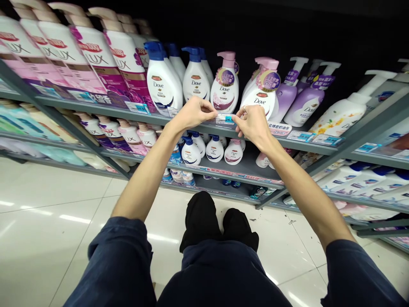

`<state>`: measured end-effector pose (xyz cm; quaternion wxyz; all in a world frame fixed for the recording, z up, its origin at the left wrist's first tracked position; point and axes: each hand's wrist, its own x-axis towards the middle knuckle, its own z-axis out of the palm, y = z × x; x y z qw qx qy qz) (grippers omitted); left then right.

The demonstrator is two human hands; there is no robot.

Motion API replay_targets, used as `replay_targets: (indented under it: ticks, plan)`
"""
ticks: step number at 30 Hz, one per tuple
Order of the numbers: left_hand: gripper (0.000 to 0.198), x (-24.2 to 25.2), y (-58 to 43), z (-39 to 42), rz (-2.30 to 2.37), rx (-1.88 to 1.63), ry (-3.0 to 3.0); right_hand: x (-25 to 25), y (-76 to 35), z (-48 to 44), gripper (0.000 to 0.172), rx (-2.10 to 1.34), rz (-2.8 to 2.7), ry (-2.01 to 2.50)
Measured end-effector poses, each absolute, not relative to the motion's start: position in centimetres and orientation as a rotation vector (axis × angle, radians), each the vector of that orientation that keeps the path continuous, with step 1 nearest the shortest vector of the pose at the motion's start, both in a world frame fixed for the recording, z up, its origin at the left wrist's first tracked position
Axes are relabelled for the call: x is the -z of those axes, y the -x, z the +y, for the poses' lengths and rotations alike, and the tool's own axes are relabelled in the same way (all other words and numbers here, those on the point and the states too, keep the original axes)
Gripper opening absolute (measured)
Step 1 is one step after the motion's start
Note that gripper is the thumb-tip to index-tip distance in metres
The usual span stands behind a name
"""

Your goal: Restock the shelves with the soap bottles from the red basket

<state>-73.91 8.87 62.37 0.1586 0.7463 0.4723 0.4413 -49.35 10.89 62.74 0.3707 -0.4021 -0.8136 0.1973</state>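
A small price tag (225, 119) with a blue patch sits at the front edge of the upper shelf (153, 118). My left hand (195, 114) pinches its left end between thumb and fingers. At the tag's right end, my right hand (252, 125) has its thumb and fingertips pressed together on the corner. Right behind the tag stands a white Dove pump bottle with a pink top (225, 87). Another pink-topped Dove bottle (261, 96) rises behind my right hand, partly hidden by it. Blue-topped Dove bottles (196, 79) stand behind my left hand.
LUX bottles (96, 55) fill the upper left of the shelf. Purple bottles (305, 104) and a flowered bottle (340, 113) lean at the right. Smaller Dove bottles (214, 149) stand on the shelf below. Beneath are the tiled floor (79, 238) and my dark-clothed legs (203, 221).
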Motion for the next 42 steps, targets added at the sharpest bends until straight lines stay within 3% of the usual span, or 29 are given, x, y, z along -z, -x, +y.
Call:
replay_targets:
  ticks: [28,35,42]
  plan:
    - [0.017,-61.9,73.5,8.9,1.330,-1.279,-2.194,-63.6,46.4,11.6,0.011,-0.507,-2.247,0.932]
    - [0.017,-62.0,73.4,8.9,1.342,-1.271,-2.204,-64.0,46.5,11.0,0.029,-0.390,-2.292,1.023]
    - [0.018,-62.0,73.2,8.7,1.346,-1.290,-2.180,-64.0,46.2,11.9,0.024,-0.435,-2.285,0.954]
